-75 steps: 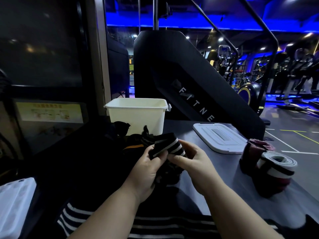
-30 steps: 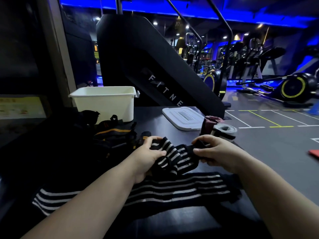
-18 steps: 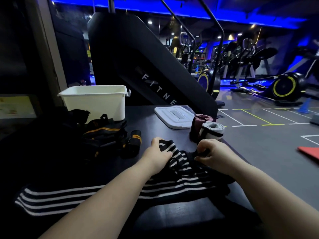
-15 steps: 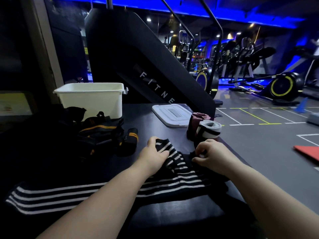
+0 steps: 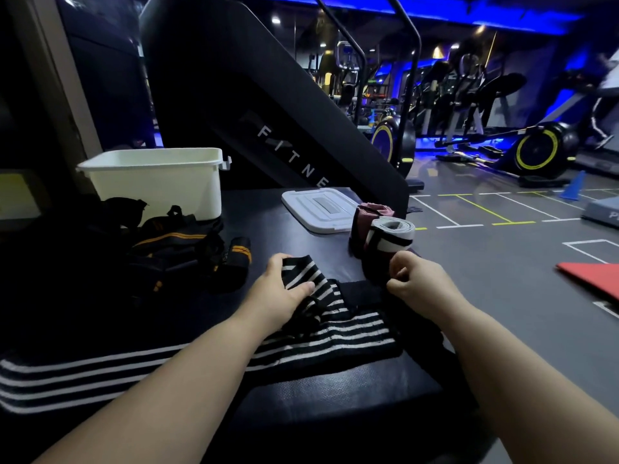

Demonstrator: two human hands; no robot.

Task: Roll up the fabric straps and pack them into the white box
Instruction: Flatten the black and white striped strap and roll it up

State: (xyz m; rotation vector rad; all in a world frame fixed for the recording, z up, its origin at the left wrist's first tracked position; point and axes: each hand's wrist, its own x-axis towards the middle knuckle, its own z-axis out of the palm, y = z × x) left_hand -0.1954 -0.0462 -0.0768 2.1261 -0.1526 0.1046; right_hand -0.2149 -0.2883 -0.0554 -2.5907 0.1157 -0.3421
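Head view: the left hand (image 5: pixel 279 294) grips a bunched fold of the striped strap (image 5: pixel 335 336), with the thumb laid across the white stripes and the fingers curled over the fold's far edge. The right hand (image 5: pixel 420 283) is clenched small, its thumb and fingertips pinching the same strap's plain black end. Between the two hands the strap lies slack on the dark tabletop (image 5: pixel 301 396). From under the left hand its long striped tail runs back along the near edge, beneath the left forearm and out to the left.

Just beyond the right hand stands a grey-white roll (image 5: pixel 390 234) with a black band, touching a maroon roll (image 5: pixel 363 214) behind it. Farther out from those rolls the white lid (image 5: pixel 320 209) lies flat. Beyond the left hand and a little to its left sits a small black roll with orange stripes (image 5: pixel 237 257), beside a loose pile of black and orange straps (image 5: pixel 167 242). The white box (image 5: pixel 154 185) stands open behind that pile, well apart from both hands.
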